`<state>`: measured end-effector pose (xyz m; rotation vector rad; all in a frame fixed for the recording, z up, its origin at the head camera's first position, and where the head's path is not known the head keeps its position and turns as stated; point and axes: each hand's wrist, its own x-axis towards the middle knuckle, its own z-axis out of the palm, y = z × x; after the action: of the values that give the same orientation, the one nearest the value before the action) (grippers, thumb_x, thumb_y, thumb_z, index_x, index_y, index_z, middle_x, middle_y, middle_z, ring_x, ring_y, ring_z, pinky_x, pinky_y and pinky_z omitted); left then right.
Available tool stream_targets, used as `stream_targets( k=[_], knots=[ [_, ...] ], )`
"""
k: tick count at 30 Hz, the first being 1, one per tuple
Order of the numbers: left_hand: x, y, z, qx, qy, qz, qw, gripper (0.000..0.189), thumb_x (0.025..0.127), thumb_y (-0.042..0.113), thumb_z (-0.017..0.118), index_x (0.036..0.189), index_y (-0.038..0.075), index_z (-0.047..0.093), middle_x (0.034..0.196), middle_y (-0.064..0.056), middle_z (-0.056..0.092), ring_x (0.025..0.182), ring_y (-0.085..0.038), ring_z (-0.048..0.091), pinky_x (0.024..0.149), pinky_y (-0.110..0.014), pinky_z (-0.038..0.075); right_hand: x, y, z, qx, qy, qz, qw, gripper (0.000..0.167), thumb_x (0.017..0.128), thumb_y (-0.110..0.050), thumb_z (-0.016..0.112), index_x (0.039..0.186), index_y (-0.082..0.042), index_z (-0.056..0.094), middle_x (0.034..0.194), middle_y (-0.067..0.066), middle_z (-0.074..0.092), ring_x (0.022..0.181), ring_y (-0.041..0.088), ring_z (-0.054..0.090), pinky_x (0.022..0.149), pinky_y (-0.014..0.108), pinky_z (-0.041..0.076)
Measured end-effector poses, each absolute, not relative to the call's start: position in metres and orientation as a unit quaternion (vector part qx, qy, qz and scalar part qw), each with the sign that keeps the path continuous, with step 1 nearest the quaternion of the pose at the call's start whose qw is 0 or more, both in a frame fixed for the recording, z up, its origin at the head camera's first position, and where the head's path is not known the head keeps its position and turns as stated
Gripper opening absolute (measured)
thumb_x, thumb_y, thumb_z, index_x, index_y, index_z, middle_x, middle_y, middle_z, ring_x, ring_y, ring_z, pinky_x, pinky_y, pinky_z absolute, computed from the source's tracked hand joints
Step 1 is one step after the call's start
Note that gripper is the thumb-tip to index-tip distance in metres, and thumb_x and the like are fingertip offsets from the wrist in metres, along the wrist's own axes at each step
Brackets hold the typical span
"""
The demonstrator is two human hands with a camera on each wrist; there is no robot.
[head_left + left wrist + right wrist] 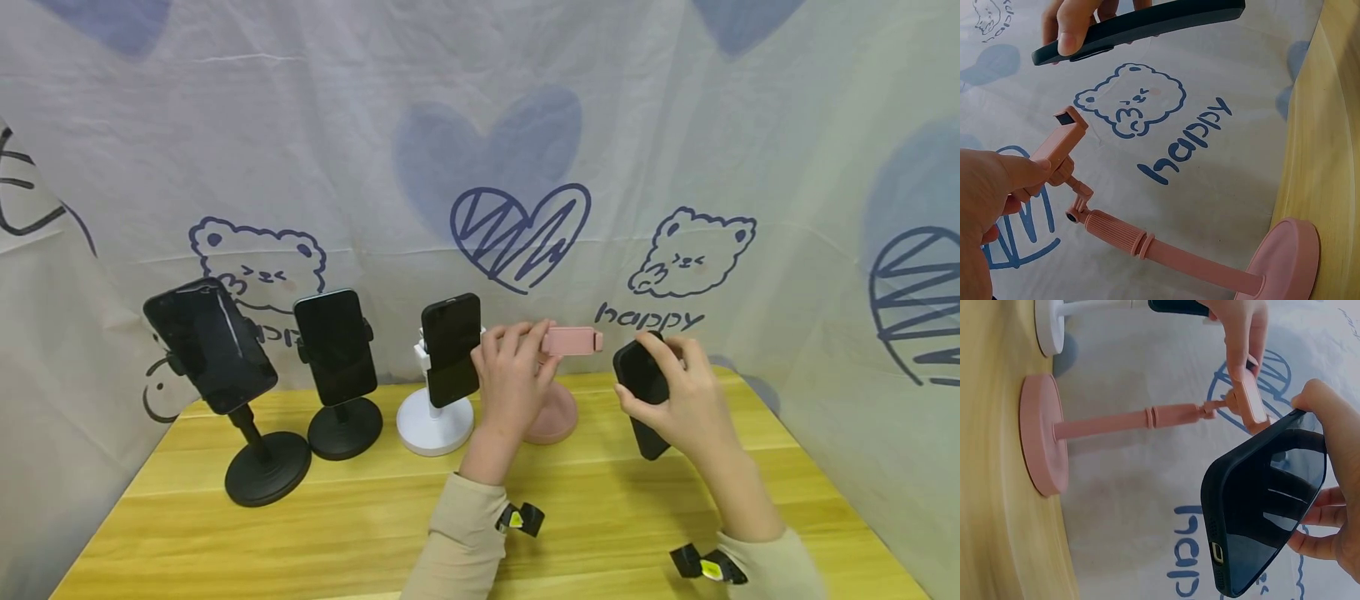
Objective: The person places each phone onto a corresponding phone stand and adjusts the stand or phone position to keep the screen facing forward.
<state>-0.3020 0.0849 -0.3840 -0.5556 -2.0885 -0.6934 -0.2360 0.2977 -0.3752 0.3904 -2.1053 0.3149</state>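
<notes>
My left hand grips one end of the clamp on a pink phone stand, whose round base rests on the table. In the left wrist view the thumb lies along the clamp's side. The clamp holds no phone. To the right, my right hand holds a black smartphone by its edges near the top, thumb on one side and fingers on the other. The phone is off the table, its charging port end pointing down. A gap separates it from the pink stand in the head view.
Left of the pink stand, a white stand carries a black phone. Further left are two black stands, each with a phone in its clamp. A printed cloth hangs behind the wooden table.
</notes>
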Motion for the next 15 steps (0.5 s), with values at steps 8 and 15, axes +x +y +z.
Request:
stream_targets(
  k=[8,15],
  knots=[
    [-0.302,0.083,-0.384,-0.222,-0.835,-0.274,0.423,0.043,0.085,0.037,0.074,0.124,0.021,0.067,0.116,0.0,0.066,0.107,-0.021,0.048,0.085,-0.04,0.036,-0.24,0.286,-0.378,0.177,-0.851,0.137,0.475,0.068,0.087,-0.064,0.047,0.128,-0.011,0.058,0.107,0.028,0.053,0.085,0.038,0.054,0.062,0.05,0.051],
    [-0.303,0.084,-0.385,-0.224,-0.834,-0.274,0.423,0.042,0.084,0.036,0.075,0.123,0.022,0.067,0.116,0.0,0.066,0.107,-0.021,0.048,0.085,-0.04,0.036,-0.24,0.279,-0.378,0.186,-0.846,0.145,0.479,0.066,0.088,-0.063,0.048,0.127,-0.01,0.059,0.107,0.027,0.052,0.085,0.037,0.054,0.061,0.05,0.052]
  ],
)
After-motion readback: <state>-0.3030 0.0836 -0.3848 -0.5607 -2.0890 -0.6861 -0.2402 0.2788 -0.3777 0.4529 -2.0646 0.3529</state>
